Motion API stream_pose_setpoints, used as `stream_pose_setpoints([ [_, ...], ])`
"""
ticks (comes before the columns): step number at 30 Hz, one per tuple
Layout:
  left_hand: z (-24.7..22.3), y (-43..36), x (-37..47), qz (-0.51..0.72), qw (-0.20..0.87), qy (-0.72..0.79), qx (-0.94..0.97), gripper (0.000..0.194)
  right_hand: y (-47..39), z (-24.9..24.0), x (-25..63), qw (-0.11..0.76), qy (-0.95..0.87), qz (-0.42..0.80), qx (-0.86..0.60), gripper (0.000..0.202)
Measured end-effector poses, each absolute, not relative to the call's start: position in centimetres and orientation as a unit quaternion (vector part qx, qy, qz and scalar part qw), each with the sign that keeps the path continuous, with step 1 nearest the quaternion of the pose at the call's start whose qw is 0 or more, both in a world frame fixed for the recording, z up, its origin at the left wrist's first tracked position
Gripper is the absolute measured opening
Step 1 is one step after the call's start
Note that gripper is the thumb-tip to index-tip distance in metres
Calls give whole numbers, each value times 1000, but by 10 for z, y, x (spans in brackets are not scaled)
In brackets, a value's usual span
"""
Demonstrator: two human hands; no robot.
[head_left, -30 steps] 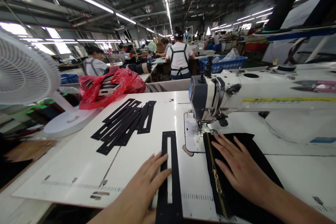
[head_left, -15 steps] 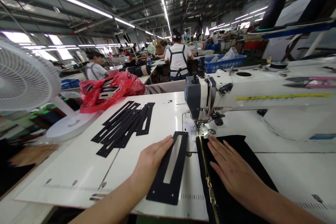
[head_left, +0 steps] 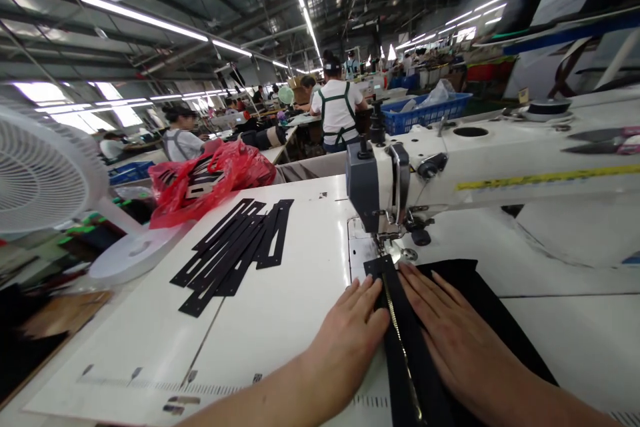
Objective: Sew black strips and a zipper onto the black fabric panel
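Observation:
In the head view a black strip with a long slot [head_left: 374, 268] lies over the gold-toothed zipper [head_left: 399, 333], whose teeth show through the slot. The strip's far end is at the sewing machine's needle and presser foot [head_left: 384, 245]. My left hand [head_left: 345, 337] holds the strip's left edge, fingers close together. On its right side my right hand [head_left: 445, 323] lies flat, fingers stretched out. Black fabric [head_left: 463, 272] spreads from beneath that hand. The zipper pull is not visible.
A pile of slotted black strips [head_left: 235, 250] lies on the white table [head_left: 295, 340] to the left. Behind it sit a red plastic bag [head_left: 220, 177] and a white fan [head_left: 55, 167]. The sewing machine [head_left: 367, 190] stands ahead. Co-workers are beyond.
My left hand has moved right with the slotted black strip, which went from beside the fabric to on top of the zipper. My right hand stays flat close to the needle.

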State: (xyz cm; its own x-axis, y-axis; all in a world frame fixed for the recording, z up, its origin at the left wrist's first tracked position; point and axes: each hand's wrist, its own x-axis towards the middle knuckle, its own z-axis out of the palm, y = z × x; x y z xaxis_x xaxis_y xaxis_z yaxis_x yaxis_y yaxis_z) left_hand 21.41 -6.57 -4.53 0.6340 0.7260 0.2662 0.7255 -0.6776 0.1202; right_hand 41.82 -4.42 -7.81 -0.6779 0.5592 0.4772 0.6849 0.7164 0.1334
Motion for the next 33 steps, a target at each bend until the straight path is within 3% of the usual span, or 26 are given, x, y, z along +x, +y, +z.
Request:
stream_pose_setpoints([
  [3, -47, -63, 211, 151, 4, 387, 910, 16, -44, -78, 417, 224, -899, -152, -345, 55],
  [9, -55, -54, 205, 178, -50, 338, 923, 30, -45, -79, 413, 216, -895, -144, -364, 54],
  [15, -72, -49, 192, 192, -60, 316, 927, 38, -50, -79, 411, 208, -892, -60, -396, 58],
  [21, -83, -52, 178, 142, -65, 384, 910, 32, -53, -71, 410, 185, -894, 54, -405, 50],
  [25, -79, -49, 177, 148, -73, 340, 926, 34, -53, -67, 410, 179, -892, 106, -402, 48],
  [33, -69, -43, 187, 152, -126, 313, 929, 32, -53, -71, 409, 198, -891, 87, -399, 52],
])
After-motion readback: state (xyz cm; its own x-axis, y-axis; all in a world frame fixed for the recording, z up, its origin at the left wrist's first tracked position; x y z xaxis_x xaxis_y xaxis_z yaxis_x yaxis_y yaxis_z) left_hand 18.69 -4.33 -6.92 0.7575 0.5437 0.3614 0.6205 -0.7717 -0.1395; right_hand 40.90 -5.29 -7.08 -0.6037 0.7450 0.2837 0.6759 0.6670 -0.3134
